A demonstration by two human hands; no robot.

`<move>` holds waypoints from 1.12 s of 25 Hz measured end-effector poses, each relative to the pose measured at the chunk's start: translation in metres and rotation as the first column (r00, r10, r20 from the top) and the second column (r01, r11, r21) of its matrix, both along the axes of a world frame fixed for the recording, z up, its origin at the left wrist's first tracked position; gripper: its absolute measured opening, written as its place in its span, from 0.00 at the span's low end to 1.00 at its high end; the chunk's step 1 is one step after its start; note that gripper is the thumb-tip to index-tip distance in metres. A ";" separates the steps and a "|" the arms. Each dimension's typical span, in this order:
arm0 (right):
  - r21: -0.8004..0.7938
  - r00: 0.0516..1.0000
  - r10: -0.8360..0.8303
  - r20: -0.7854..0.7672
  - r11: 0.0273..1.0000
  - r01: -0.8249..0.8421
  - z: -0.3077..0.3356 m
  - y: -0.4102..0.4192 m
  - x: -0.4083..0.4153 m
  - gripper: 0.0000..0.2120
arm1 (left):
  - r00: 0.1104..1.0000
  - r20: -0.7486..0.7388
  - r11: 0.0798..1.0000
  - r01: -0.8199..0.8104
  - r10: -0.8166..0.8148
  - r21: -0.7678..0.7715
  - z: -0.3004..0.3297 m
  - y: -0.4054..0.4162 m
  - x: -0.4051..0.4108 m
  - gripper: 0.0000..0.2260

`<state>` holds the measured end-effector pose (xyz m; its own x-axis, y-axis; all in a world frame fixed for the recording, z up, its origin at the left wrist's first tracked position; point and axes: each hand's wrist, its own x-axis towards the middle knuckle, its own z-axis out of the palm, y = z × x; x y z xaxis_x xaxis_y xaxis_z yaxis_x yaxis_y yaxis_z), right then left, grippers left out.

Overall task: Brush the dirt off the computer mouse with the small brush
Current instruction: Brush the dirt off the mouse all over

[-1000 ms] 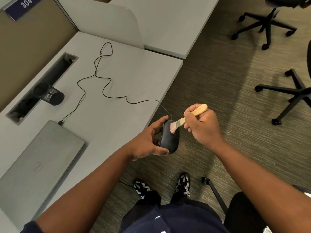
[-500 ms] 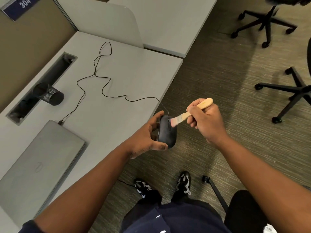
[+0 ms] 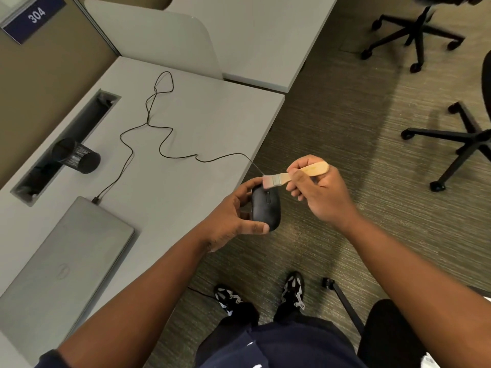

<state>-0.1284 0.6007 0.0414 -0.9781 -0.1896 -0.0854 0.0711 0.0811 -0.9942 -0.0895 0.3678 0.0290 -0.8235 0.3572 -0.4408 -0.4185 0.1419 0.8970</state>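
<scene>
A black wired computer mouse (image 3: 266,209) is held in the air just past the desk's right edge, its top and scroll wheel facing me. My left hand (image 3: 233,216) grips it from the left, thumb under its near end and fingers round the far end. My right hand (image 3: 317,192) holds a small brush (image 3: 295,174) by its pale wooden handle. The pinkish bristles touch the front end of the mouse, where the cable leaves it.
The mouse cable (image 3: 159,134) snakes across the grey desk (image 3: 207,123) to a closed silver laptop (image 3: 61,264). A black mesh pen cup (image 3: 77,155) lies beside a cable tray slot (image 3: 66,144). Office chair bases (image 3: 457,139) stand on the carpet at right.
The brush has swept from the mouse's middle up to its front end. The mouse has turned so that its top faces me more, and my right hand has risen slightly.
</scene>
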 end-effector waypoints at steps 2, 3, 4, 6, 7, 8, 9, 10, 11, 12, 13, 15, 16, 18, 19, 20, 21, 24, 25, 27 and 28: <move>0.011 0.996 0.084 0.009 0.996 -0.084 0.001 0.001 0.001 0.05 | 0.996 0.056 0.996 -0.077 0.075 0.043 0.001 0.001 -0.001 0.40; 0.027 0.992 0.122 0.006 0.992 -0.122 0.002 0.002 0.001 0.05 | 0.987 0.104 0.988 -0.131 0.123 0.082 0.000 0.002 -0.002 0.37; 0.035 0.988 0.155 0.005 0.987 -0.155 0.003 0.003 0.001 0.05 | 0.974 0.149 0.973 -0.190 0.171 0.128 -0.001 0.004 -0.003 0.32; 0.039 0.978 0.208 0.008 0.977 -0.208 0.008 0.007 0.000 0.06 | 0.951 0.193 0.945 -0.275 0.241 0.177 -0.002 0.006 -0.005 0.24; 0.051 0.972 0.234 0.010 0.971 -0.234 0.011 0.009 -0.001 0.06 | 0.946 0.194 0.940 -0.294 0.260 0.175 -0.003 0.006 -0.005 0.23; 0.075 0.966 0.260 0.014 0.963 -0.260 0.014 0.012 -0.003 0.07 | 0.944 0.190 0.938 -0.302 0.270 0.169 -0.003 0.007 -0.005 0.23; 0.113 0.959 0.284 0.019 0.952 -0.284 0.017 0.014 -0.005 0.07 | 0.942 0.191 0.937 -0.309 0.277 0.164 -0.003 0.008 -0.005 0.23; 0.171 0.954 0.299 0.017 0.940 -0.297 0.019 0.017 -0.006 0.08 | 0.938 0.199 0.935 -0.317 0.284 0.161 -0.003 0.008 -0.004 0.23; 0.240 0.954 0.300 -0.007 0.927 -0.289 0.020 0.020 -0.007 0.08 | 0.935 0.206 0.932 -0.325 0.290 0.160 -0.003 0.008 -0.004 0.23; 0.299 0.957 0.286 -0.055 0.919 -0.258 0.021 0.021 -0.007 0.08 | 0.932 0.209 0.930 -0.331 0.296 0.158 -0.002 0.008 -0.004 0.23; 0.320 0.958 0.263 -0.112 0.923 -0.216 0.021 0.020 -0.007 0.07 | 0.931 0.208 0.929 -0.335 0.301 0.158 -0.001 0.008 -0.004 0.23; 0.261 0.958 0.231 -0.172 0.948 -0.182 0.022 0.017 -0.004 0.05 | 0.932 0.201 0.929 -0.334 0.301 0.157 0.001 0.009 -0.005 0.23; 0.235 0.955 0.244 -0.166 0.951 -0.202 0.021 0.014 -0.002 0.05 | 0.932 0.196 0.929 -0.336 0.304 0.157 0.002 0.009 -0.006 0.23; 0.228 0.945 0.301 -0.125 0.936 -0.268 0.019 0.011 0.000 0.05 | 0.927 0.181 0.924 -0.354 0.327 0.145 0.004 0.009 -0.007 0.23; 0.237 0.941 0.326 -0.095 0.925 -0.297 0.018 0.012 0.000 0.06 | 0.922 0.176 0.920 -0.368 0.344 0.132 0.004 0.009 -0.007 0.23; 0.250 0.936 0.347 -0.055 0.913 -0.323 0.018 0.015 -0.002 0.06 | 0.917 0.175 0.917 -0.381 0.358 0.116 0.003 0.009 -0.007 0.23; 0.263 0.930 0.369 -0.007 0.897 -0.354 0.019 0.020 -0.004 0.07 | 0.912 0.175 0.916 -0.390 0.370 0.098 0.002 0.008 -0.006 0.23; 0.358 0.919 0.393 0.042 0.853 -0.381 0.020 0.030 -0.009 0.08 | 0.905 0.181 0.913 -0.402 0.386 0.063 -0.002 0.006 -0.001 0.23; 0.375 0.932 0.362 0.000 0.864 -0.335 0.021 0.030 -0.009 0.07 | 0.907 0.180 0.916 -0.397 0.381 0.062 -0.003 0.006 0.000 0.23; 0.295 0.952 0.294 -0.081 0.920 -0.259 0.022 0.023 -0.006 0.05 | 0.917 0.164 0.924 -0.376 0.363 0.061 -0.002 0.007 0.001 0.22; 0.227 0.954 0.288 -0.083 0.938 -0.263 0.022 0.019 -0.004 0.04 | 0.922 0.154 0.928 -0.368 0.355 0.062 -0.001 0.007 0.000 0.22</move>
